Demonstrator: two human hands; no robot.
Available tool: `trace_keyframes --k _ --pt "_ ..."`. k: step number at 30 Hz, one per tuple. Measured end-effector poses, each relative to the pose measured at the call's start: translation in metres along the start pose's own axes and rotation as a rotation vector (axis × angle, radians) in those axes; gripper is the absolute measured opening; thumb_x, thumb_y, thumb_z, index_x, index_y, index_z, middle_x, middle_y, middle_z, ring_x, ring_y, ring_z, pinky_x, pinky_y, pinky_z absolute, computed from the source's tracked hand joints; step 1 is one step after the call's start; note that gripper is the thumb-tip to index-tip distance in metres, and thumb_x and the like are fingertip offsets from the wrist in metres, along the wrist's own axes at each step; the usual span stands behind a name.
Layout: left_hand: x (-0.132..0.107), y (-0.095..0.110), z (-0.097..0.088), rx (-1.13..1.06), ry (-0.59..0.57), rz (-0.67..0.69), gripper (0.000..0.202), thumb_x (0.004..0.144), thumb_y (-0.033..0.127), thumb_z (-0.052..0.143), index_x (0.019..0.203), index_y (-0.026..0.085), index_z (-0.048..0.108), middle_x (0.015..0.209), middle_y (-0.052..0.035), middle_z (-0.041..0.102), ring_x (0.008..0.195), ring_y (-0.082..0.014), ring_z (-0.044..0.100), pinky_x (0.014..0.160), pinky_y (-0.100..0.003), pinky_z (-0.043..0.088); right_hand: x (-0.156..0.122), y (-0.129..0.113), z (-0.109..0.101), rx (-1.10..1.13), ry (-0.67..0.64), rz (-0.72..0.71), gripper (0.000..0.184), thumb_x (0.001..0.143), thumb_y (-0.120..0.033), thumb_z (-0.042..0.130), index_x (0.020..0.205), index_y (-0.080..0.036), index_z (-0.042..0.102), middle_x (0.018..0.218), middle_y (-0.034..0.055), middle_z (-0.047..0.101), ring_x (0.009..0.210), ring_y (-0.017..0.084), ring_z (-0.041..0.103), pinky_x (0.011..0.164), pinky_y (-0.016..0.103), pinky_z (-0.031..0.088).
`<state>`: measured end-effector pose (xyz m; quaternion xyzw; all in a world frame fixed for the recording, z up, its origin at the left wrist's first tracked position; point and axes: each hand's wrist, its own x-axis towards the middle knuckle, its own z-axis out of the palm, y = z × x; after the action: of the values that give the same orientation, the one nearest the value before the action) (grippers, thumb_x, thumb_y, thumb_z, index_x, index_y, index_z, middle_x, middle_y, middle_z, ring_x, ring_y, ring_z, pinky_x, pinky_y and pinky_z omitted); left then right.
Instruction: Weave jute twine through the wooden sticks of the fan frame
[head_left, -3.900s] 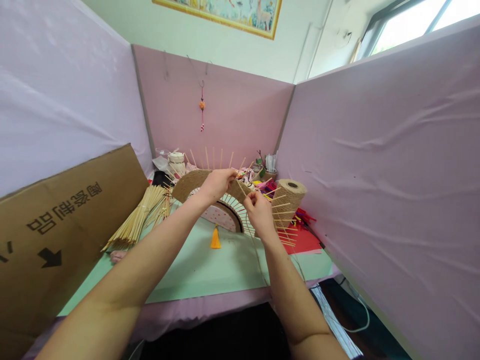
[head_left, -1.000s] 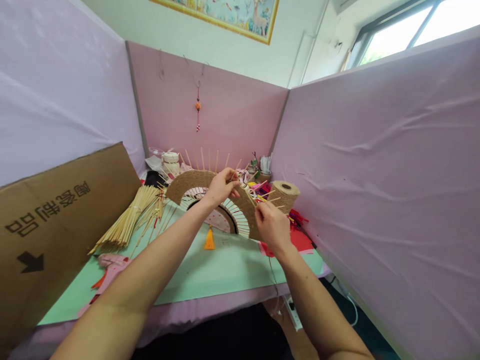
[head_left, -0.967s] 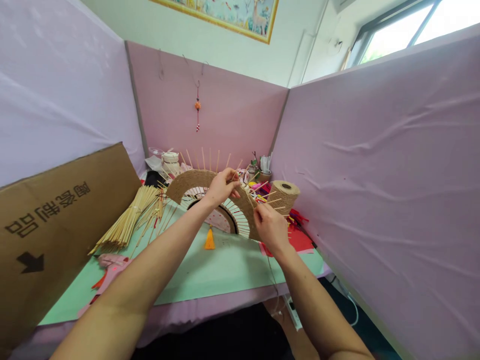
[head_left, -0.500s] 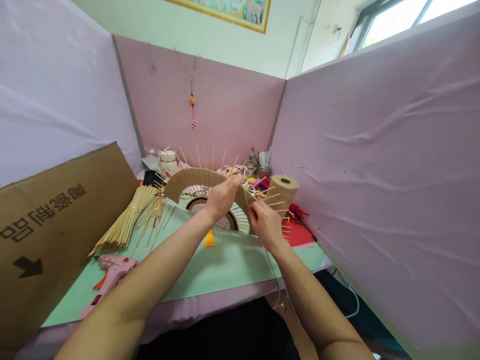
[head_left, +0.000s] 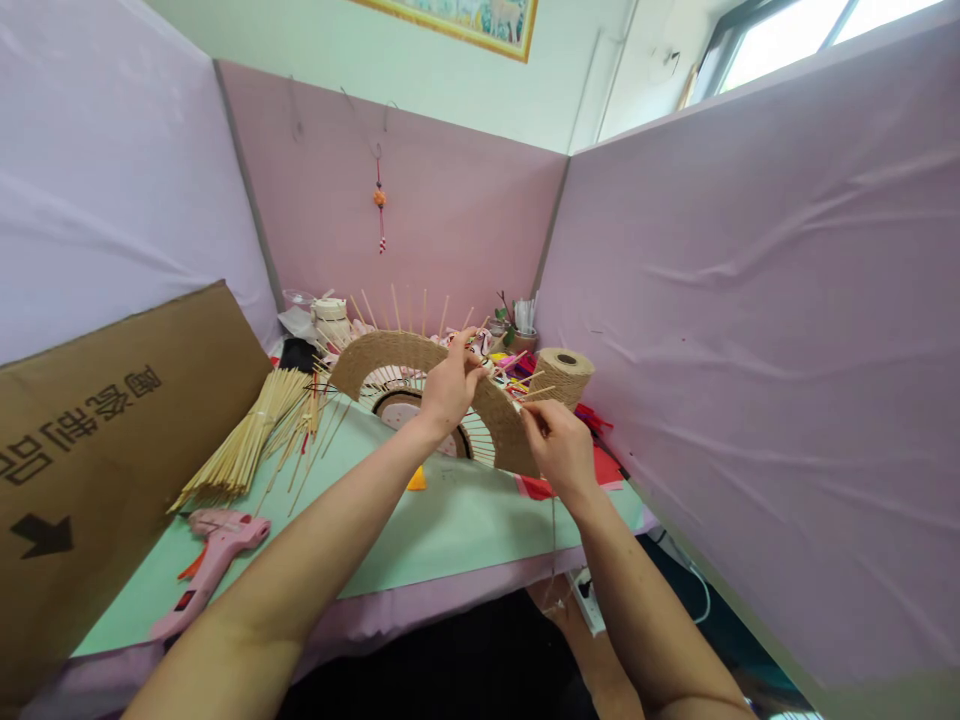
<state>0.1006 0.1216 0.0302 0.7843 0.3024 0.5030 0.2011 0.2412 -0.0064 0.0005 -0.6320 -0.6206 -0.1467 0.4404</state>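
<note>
A semicircular woven fan [head_left: 390, 348] stands on the table, a tan band of twine woven over thin sticks that poke out past its outer edge. Its inner part is a round pinkish disc with a dark rim, and a yellow tassel [head_left: 417, 479] lies below. My left hand [head_left: 448, 388] grips the fan's upper edge, index finger raised among the sticks. At the fan's right side, my right hand [head_left: 561, 440] is closed in a pinch on twine by the stick ends. A strand of twine [head_left: 554, 530] hangs below it past the table edge.
On the left lie a bundle of sticks [head_left: 244, 440], a pink glue gun [head_left: 217, 560] and a large cardboard sheet [head_left: 112, 480]. A twine spool [head_left: 564, 375] stands behind my right hand, near red sheets [head_left: 606, 466]. Fabric-covered partitions [head_left: 750, 330] close in the sides.
My right hand has moved right and slightly down, away from the left hand. My left hand's index finger has lifted and its grip has loosened. The view has shifted slightly.
</note>
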Motion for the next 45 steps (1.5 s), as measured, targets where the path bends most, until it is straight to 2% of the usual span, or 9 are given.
trace_keyframes --k 6,13,19,23,28,32,35,41,45 --pt "-0.002 -0.003 0.004 -0.010 0.029 0.009 0.058 0.084 0.013 0.060 0.137 0.023 0.040 0.089 -0.0004 0.070 0.080 -0.0169 0.065 0.078 -0.029 0.048 0.026 -0.004 -0.031 -0.007 0.144 -0.049 0.023 0.093 -0.032 0.051 0.084 -0.019 0.066 0.079 0.0052 0.068 0.074 0.017 0.060 0.069 0.028 0.043" --pt "-0.002 -0.002 0.005 0.011 0.036 0.020 0.057 0.084 0.014 0.060 0.137 0.025 0.040 0.089 -0.0003 0.071 0.080 -0.0170 0.066 0.078 -0.029 0.049 0.058 0.000 -0.032 -0.116 0.138 0.050 0.020 0.091 -0.028 0.052 0.084 -0.019 0.068 0.085 0.0068 0.070 0.077 0.019 0.060 0.071 0.030 0.041" --pt "0.001 0.004 0.004 0.053 0.017 0.009 0.054 0.086 0.016 0.059 0.136 0.021 0.040 0.089 -0.0021 0.070 0.082 -0.0191 0.067 0.078 -0.031 0.049 0.017 -0.007 -0.027 -0.272 0.156 -0.030 0.025 0.096 -0.027 0.046 0.084 -0.018 0.067 0.080 0.0059 0.066 0.078 0.018 0.058 0.070 0.028 0.038" --pt "0.000 0.000 0.008 0.063 0.038 0.038 0.056 0.087 0.017 0.059 0.138 0.021 0.036 0.090 -0.0021 0.069 0.080 -0.0184 0.067 0.076 -0.030 0.049 -0.012 -0.005 -0.003 -0.381 0.001 -0.144 0.025 0.096 -0.023 0.047 0.079 -0.020 0.065 0.078 0.0047 0.064 0.076 0.017 0.056 0.064 0.027 0.034" --pt "-0.008 -0.010 0.010 0.081 0.059 0.185 0.046 0.092 0.021 0.049 0.136 0.024 0.036 0.103 -0.0049 0.067 0.091 -0.0176 0.066 0.081 -0.030 0.051 -0.021 0.006 0.025 -0.385 -0.141 -0.202 0.024 0.097 -0.021 0.047 0.079 -0.020 0.064 0.081 0.0047 0.064 0.078 0.016 0.056 0.065 0.026 0.033" --pt "-0.016 -0.009 0.006 0.232 -0.065 0.297 0.033 0.096 0.030 0.044 0.128 0.025 0.050 0.124 -0.0093 0.056 0.103 -0.0204 0.063 0.085 -0.033 0.052 -0.022 0.008 0.029 -0.346 -0.126 -0.194 0.028 0.098 -0.023 0.044 0.080 -0.019 0.064 0.079 0.0052 0.062 0.075 0.016 0.054 0.067 0.026 0.034" --pt "-0.021 0.000 0.007 0.299 -0.118 0.247 0.037 0.093 0.036 0.050 0.129 0.027 0.055 0.127 -0.0107 0.049 0.099 -0.0211 0.063 0.084 -0.035 0.053 -0.023 0.009 0.031 -0.311 -0.123 -0.193 0.030 0.099 -0.023 0.041 0.080 -0.018 0.065 0.078 0.0052 0.061 0.075 0.016 0.053 0.068 0.026 0.035" --pt "-0.026 0.018 0.025 0.247 0.012 0.072 0.025 0.086 0.032 0.063 0.107 0.018 0.064 0.125 -0.0138 0.045 0.110 -0.0276 0.058 0.097 -0.045 0.048 -0.027 0.010 0.034 -0.262 -0.107 -0.189 0.032 0.100 -0.024 0.039 0.085 -0.018 0.067 0.077 0.0067 0.062 0.076 0.017 0.055 0.069 0.026 0.039" --pt "-0.027 0.020 0.030 0.232 0.042 0.049 0.016 0.084 0.025 0.066 0.097 0.016 0.063 0.125 -0.0154 0.045 0.113 -0.0289 0.056 0.099 -0.045 0.047 -0.033 0.013 0.027 -0.206 -0.068 -0.174 0.032 0.100 -0.025 0.038 0.095 -0.017 0.069 0.079 0.0078 0.064 0.078 0.019 0.058 0.072 0.029 0.043"
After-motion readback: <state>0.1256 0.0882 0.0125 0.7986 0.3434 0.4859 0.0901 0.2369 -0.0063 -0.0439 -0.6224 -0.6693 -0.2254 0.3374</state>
